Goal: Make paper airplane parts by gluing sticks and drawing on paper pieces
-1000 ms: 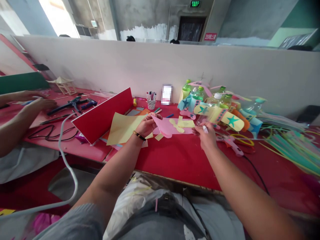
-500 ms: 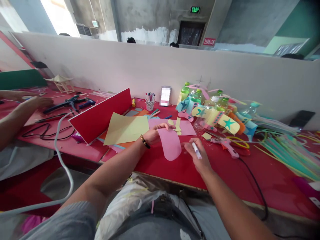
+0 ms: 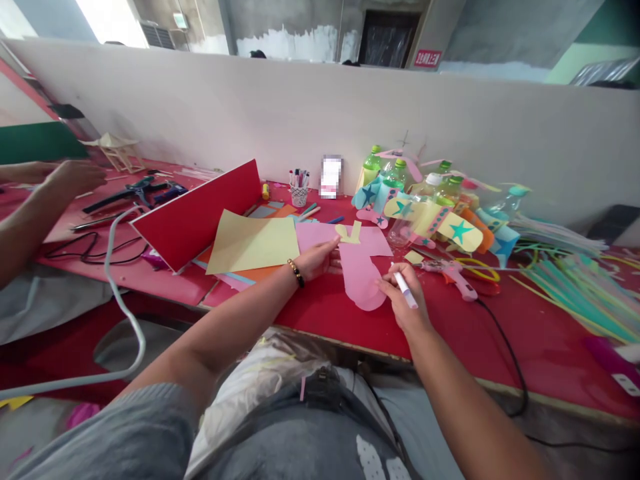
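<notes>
My left hand (image 3: 323, 259) pinches the upper left edge of a pink paper cutout (image 3: 357, 280) with a rounded lower end. Between the fingers of my right hand (image 3: 413, 307) is a white marker (image 3: 404, 289), tilted, while the fingertips touch the cutout's right edge. Behind the cutout lies a larger pink sheet (image 3: 373, 239). Small pale yellow paper pieces (image 3: 350, 233) rest on that sheet, close to my left fingertips.
A yellow sheet (image 3: 255, 243) lies left, beside a red divider board (image 3: 200, 217). Behind stand a pen cup (image 3: 299, 195) and a phone (image 3: 331, 177). Decorated plastic bottles (image 3: 440, 207), a pink glue gun (image 3: 457, 277) and coloured strips (image 3: 580, 293) lie right. A co-worker's hands (image 3: 75, 183) are far left.
The cutout has moved right and tilted down toward the table. My right hand has come to its edge with the marker still held. The camera view has tipped downward.
</notes>
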`<control>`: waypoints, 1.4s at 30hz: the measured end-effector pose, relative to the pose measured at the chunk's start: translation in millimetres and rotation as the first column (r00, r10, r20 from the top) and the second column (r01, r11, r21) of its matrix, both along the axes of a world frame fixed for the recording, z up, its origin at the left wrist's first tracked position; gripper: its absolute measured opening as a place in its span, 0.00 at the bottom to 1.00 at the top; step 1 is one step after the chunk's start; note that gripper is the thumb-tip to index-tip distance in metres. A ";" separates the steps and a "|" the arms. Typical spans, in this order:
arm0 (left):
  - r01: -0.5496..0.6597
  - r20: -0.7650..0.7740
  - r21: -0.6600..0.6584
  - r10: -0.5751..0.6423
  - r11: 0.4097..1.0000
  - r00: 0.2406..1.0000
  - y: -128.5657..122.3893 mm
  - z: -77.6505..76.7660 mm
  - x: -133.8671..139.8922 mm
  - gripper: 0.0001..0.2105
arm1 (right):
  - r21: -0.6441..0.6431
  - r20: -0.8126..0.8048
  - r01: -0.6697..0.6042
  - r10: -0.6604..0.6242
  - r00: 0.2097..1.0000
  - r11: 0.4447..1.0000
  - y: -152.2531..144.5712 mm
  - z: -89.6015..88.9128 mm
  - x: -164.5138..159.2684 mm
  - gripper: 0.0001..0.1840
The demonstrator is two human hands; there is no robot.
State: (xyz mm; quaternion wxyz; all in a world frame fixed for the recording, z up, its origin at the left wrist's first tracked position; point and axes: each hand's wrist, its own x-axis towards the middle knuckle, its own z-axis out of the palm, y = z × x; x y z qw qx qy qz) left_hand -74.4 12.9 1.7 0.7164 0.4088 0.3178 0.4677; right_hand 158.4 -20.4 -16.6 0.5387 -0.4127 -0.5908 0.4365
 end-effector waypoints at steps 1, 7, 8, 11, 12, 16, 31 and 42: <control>-0.014 -0.013 0.000 0.014 1.000 1.000 -0.9 0.1 -0.5 0.23 | 0.004 0.019 0.004 -0.004 1.000 1.000 0.4 -0.3 0.8 0.20; -0.052 -0.094 0.016 0.054 0.999 0.994 -2.8 2.8 0.8 0.27 | 0.033 0.169 0.030 -0.035 0.985 0.999 1.2 -0.1 5.1 0.19; -0.049 -0.111 0.020 0.051 0.999 0.993 -2.9 3.1 0.8 0.28 | 0.037 0.193 0.035 -0.041 0.980 0.999 1.4 -0.3 5.7 0.19; -0.037 -0.171 0.039 0.044 0.999 0.984 -2.9 3.7 0.6 0.26 | 0.037 0.244 0.042 -0.050 0.968 0.998 2.7 -2.0 7.4 0.19; -0.036 -0.194 0.048 0.045 0.998 0.980 -2.7 3.6 0.4 0.25 | 0.035 0.255 0.044 -0.051 0.966 0.998 3.3 -3.0 7.8 0.19; -0.051 -0.284 0.078 0.071 0.996 0.956 -0.7 1.6 -0.9 0.21 | 0.025 0.269 0.062 -0.067 0.961 0.998 4.7 -7.6 9.1 0.18; 0.038 -0.631 0.350 0.205 0.936 0.749 -0.4 -11.5 7.2 0.10 | 0.052 0.384 0.327 -0.322 0.866 0.943 -11.4 -9.5 49.3 0.17; 0.407 -0.804 0.594 0.490 0.694 0.338 -34.8 1.8 24.5 0.17 | 0.245 0.598 0.384 -0.451 0.663 0.890 -48.0 -2.9 74.6 0.15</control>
